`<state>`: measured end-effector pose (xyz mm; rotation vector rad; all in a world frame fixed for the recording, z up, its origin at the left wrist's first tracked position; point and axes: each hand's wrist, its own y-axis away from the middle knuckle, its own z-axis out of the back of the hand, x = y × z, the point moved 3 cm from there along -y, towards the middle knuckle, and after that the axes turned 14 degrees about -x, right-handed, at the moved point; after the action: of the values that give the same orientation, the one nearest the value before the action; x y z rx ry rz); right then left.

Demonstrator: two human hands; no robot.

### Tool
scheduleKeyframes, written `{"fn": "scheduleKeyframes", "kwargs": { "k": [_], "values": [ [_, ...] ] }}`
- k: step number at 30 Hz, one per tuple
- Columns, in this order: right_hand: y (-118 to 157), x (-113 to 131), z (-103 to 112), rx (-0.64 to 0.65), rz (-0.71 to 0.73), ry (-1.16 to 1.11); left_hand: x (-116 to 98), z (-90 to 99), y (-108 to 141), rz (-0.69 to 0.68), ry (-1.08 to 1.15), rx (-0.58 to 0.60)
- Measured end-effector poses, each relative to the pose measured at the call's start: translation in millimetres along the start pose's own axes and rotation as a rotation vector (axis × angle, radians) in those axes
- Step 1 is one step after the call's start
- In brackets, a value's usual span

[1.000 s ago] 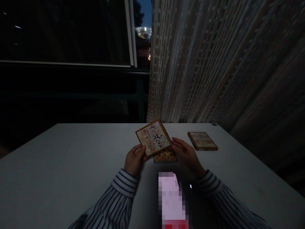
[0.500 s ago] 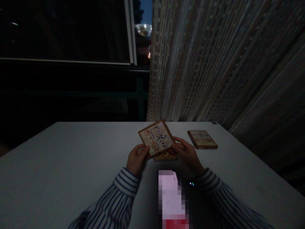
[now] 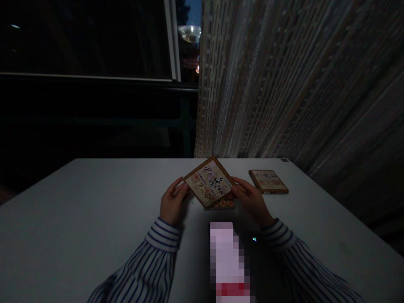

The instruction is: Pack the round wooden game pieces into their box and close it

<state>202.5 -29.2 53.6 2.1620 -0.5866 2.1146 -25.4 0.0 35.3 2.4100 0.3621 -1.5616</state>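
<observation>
Between my two hands is a flat Chinese chess box lid (image 3: 210,181), with a brown border, dark lettering and the words "Chinese Chess". It is turned at a slant, one corner pointing away from me. My left hand (image 3: 173,202) pinches its left corner, thumb on top. At the right corner my right hand (image 3: 251,200) grips it the same way. Beneath the lid, partly hidden, lies a tray of round chess pieces (image 3: 224,203) with red markings; only its near row shows.
A similar Chinese chess box (image 3: 269,182) lies on the white table (image 3: 104,219) to the right. In front of me a lit screen (image 3: 227,256) is blurred into blocks. Behind the table hang a striped curtain (image 3: 246,84) and a dark window (image 3: 85,38).
The lid has turned a little further and its left corner has risen. My left hand has shifted left and up along its edge. The right hand stays at its corner.
</observation>
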Motion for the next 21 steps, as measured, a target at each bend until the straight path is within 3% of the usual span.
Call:
{"fn": "scheduleKeyframes", "kwargs": {
  "k": [12,21],
  "values": [
    [-0.3,11.6,4.6,-0.051,0.103,0.126,-2.3,0.0,0.7,0.037,-0.066,0.026],
    [-1.8,9.4,6.5,-0.050,0.105,0.042,2.7,-1.2,-0.5,0.089,-0.003,0.044]
  ]
}}
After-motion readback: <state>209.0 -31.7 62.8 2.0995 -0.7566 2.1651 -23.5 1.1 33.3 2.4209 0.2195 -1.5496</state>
